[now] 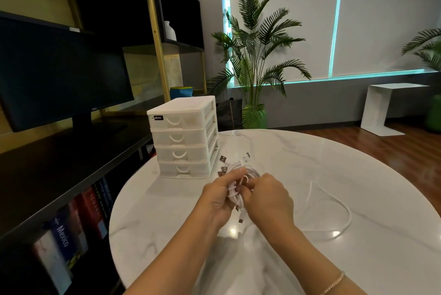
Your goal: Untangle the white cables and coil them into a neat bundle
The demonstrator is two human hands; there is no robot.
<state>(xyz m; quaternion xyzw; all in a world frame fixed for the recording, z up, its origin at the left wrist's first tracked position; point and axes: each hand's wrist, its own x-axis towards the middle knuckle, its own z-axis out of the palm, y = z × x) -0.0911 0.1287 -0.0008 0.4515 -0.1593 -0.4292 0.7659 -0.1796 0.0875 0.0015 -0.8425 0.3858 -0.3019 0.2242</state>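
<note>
A bunch of white cables point(238, 176) is gathered in looped strands above the round marble table point(298, 151). My left hand point(220, 195) grips the bunch from the left, fingers closed around it. My right hand point(268, 198) pinches the strands from the right, close against the left hand. Several USB plugs point(223, 158) stick out above the hands, and another plug point(241, 220) dangles below them. One loose cable end point(334, 201) trails off to the right in a wide loop lying on the tabletop.
A white four-drawer plastic organizer point(185, 137) stands on the table just behind-left of my hands. A dark shelf with a monitor point(59, 75) and books point(78, 220) runs along the left. A palm plant point(256, 56) and a white side table point(386, 106) stand beyond.
</note>
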